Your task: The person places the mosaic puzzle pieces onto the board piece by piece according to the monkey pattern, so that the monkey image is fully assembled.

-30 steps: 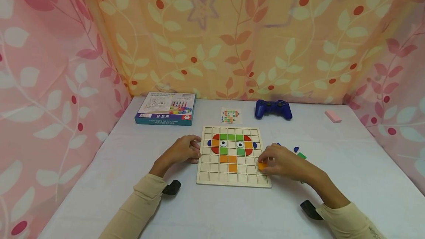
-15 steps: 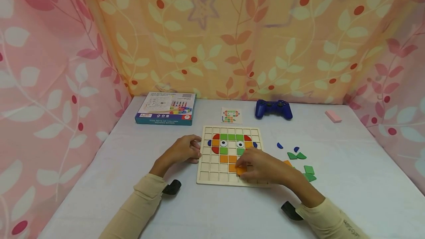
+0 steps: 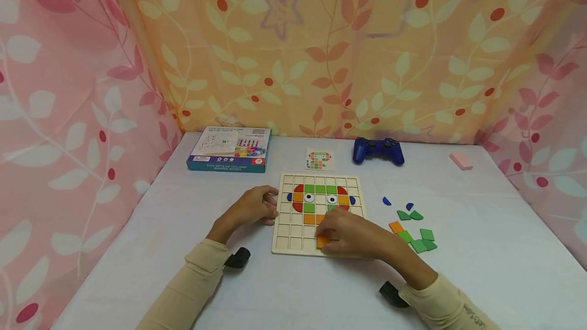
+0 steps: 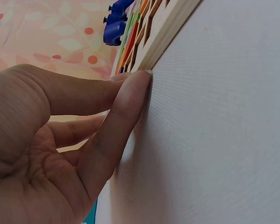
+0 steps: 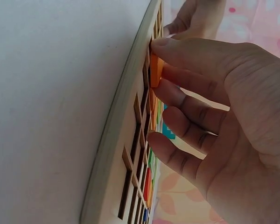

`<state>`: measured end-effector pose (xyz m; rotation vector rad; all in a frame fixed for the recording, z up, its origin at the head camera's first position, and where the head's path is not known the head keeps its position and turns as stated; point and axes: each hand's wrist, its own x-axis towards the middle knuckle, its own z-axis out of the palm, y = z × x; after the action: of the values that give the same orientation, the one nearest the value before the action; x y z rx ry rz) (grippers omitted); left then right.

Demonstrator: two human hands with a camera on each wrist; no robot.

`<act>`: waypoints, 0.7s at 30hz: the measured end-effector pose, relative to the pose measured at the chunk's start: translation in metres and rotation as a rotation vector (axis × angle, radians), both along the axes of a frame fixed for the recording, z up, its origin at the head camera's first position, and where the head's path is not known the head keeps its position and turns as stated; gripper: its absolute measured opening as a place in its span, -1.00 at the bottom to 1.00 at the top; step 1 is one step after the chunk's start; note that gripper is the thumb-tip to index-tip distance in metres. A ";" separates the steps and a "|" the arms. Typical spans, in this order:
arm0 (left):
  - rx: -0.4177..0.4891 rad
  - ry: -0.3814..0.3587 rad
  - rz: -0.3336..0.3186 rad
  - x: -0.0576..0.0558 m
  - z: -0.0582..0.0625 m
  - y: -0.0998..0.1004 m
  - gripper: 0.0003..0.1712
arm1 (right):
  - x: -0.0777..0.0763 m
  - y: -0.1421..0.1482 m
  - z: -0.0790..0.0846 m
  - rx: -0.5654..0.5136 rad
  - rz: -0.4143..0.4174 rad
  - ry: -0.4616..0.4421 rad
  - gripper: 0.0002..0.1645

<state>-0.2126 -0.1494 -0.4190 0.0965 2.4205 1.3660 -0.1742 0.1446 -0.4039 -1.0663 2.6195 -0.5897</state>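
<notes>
The wooden grid board (image 3: 283, 242) lies flat on the table, holding red, orange, green and blue tiles around two eye pieces (image 3: 309, 198). My right hand (image 3: 357, 233) pinches an orange square tile (image 3: 323, 243) over the board's lower middle. In the right wrist view the orange tile (image 5: 156, 70) stands out above the grid, between thumb and fingers, while the other fingers hang over the board. My left hand (image 3: 252, 206) holds the board's left edge; in the left wrist view the thumb (image 4: 128, 95) and a finger meet at that edge. My right hand covers part of the lower grid.
Right of the board lie loose pieces: green tiles (image 3: 426, 234), an orange tile (image 3: 396, 227) and two blue half-rounds (image 3: 387, 201). Behind it are a pattern card (image 3: 320, 159), a blue game controller (image 3: 378, 152), a flat box (image 3: 228, 150) and a pink block (image 3: 460, 161).
My right hand has carried the orange tile leftward from the board's right edge to its lower middle, uncovering the loose pieces. My left hand stays at the left edge.
</notes>
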 end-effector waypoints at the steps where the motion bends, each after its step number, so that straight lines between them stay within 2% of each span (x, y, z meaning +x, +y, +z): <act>1: 0.001 -0.001 0.001 0.000 0.000 0.000 -0.31 | 0.000 0.000 0.000 0.003 0.002 0.001 -0.73; 14: 0.006 0.001 0.000 -0.001 -0.001 -0.001 -0.31 | 0.002 0.001 0.001 -0.009 -0.026 -0.059 -0.74; 21: 0.004 0.008 -0.003 -0.002 -0.002 -0.001 -0.31 | -0.004 0.011 0.005 -0.052 -0.038 -0.074 -0.73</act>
<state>-0.2143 -0.1501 -0.4208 0.1065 2.4234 1.3725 -0.1784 0.1560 -0.3988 -0.9916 2.5785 -0.6955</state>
